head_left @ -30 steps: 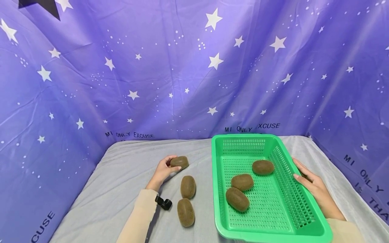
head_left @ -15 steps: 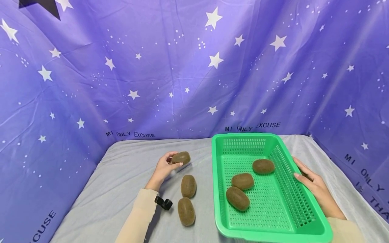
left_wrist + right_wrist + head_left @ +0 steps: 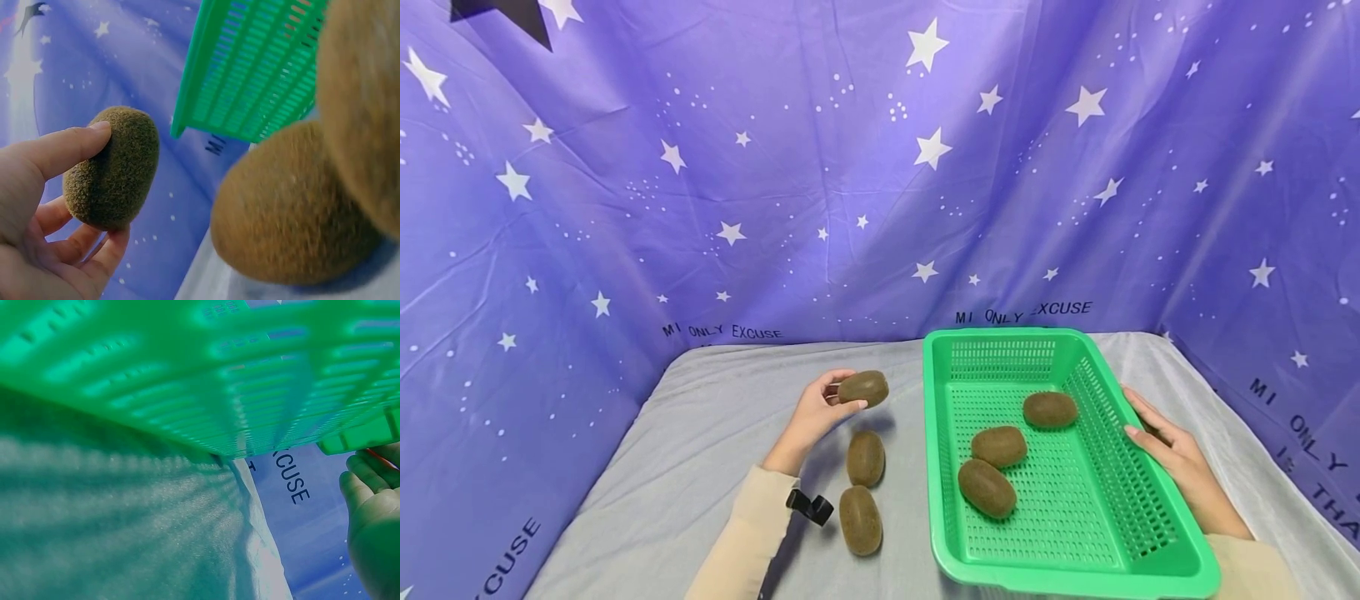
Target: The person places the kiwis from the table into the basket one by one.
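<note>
My left hand (image 3: pixel 816 412) holds a brown fuzzy kiwi (image 3: pixel 862 388) between thumb and fingers, raised off the cloth with a shadow below it. In the left wrist view the thumb lies across one side of this kiwi (image 3: pixel 115 169) and the fingers support it from beneath. Nearer to me, two more kiwis (image 3: pixel 866 458) lie one behind the other on the cloth. A green perforated plastic basket (image 3: pixel 934 467) stands to the right with three kiwis (image 3: pixel 1049 410) inside. My right hand (image 3: pixel 1183 467) grips its right rim, thumb on top and fingers under the edge.
Grey cloth (image 3: pixel 700 467) covers the table. A purple curtain (image 3: pixel 820 167) with white stars hangs behind and at both sides. On my left wrist sits a black strap with a small device (image 3: pixel 810 506).
My left hand has lifted the kiwi off the cloth and moved it a little to the right and away. The right hand and the basket stay in place.
</note>
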Demonstrator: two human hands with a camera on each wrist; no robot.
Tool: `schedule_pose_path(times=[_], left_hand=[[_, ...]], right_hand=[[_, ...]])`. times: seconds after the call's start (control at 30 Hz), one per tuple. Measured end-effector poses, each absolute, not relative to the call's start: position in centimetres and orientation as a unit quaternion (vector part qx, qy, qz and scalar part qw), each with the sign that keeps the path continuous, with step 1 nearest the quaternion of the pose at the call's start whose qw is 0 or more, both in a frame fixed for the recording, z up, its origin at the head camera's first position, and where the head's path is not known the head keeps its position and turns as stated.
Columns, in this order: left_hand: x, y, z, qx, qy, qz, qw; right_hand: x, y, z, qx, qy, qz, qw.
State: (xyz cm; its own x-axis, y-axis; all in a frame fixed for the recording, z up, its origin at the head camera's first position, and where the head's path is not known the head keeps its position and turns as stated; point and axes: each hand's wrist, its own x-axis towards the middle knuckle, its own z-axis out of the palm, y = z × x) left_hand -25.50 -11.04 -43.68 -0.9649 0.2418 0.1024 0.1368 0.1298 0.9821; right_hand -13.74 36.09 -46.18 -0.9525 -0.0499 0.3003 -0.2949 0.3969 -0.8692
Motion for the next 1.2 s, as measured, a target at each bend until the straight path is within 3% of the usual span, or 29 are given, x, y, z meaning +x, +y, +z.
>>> schedule_pose_path(times=[0.23,0.43,0.67,1.2], left_hand=[[-23.1,-9.9,-40.9,0.168,0.765,0.621,0.045],[-22.6,-9.1,-40.8,0.194,0.773,0.602,0.048],[-21.5,-7.9,-39.8,0.243,0.778,0.578,0.042],[-21.3,-4.7,-41.9,0.307,0.755,0.577,0.056]], right_hand=[[-13.9,36.1,-46.3,0.109,-0.826,0.54,0.12],[-14.0,36.0,-46.2,0.116,-0.789,0.594,0.101],[-13.8,36.2,-46.2,0.11,-0.832,0.531,0.115],[-13.8,36.1,-46.2,0.111,-0.83,0.535,0.116]])
